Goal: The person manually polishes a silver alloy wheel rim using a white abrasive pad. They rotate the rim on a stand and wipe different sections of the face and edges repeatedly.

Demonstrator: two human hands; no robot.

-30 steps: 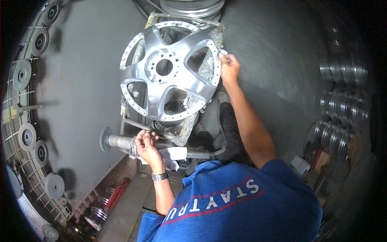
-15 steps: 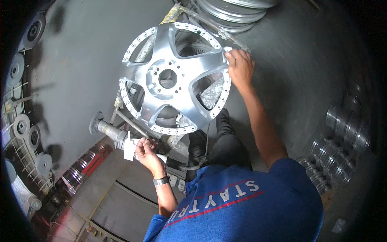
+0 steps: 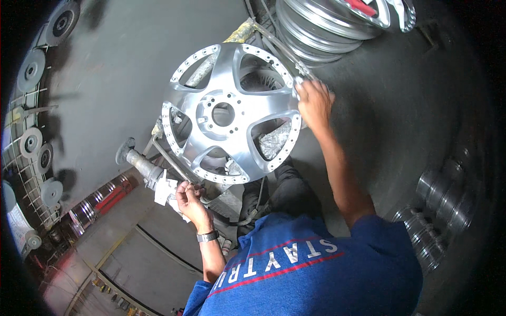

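Observation:
A silver five-spoke wheel centre [image 3: 229, 97], its rim drilled with small holes, lies face up on a stand. My right hand [image 3: 315, 105] is at the wheel's right edge, fingers closed on a small white piece [image 3: 299, 81]; whether it is cloth or paper does not show. My left hand [image 3: 192, 203] is by the wheel's lower left, thumb and fingers pinched together; what they hold, if anything, is too small to make out. Beside it are white sheets [image 3: 167, 192] over a handheld power tool [image 3: 139, 163] with a round disc at its far end.
Metal wheel rims [image 3: 321, 29] are stacked at the far right of the stand, and more rims [image 3: 445, 197] stand at the right. Grinding discs [image 3: 31, 71] hang on a wire rack at the left. The stand's frame [image 3: 287, 47] sticks out beyond the wheel.
The view has shifted, so the wheel sits slightly lower and more of the far rim stack shows. Both hands stay near the same places, the right still at the wheel's edge.

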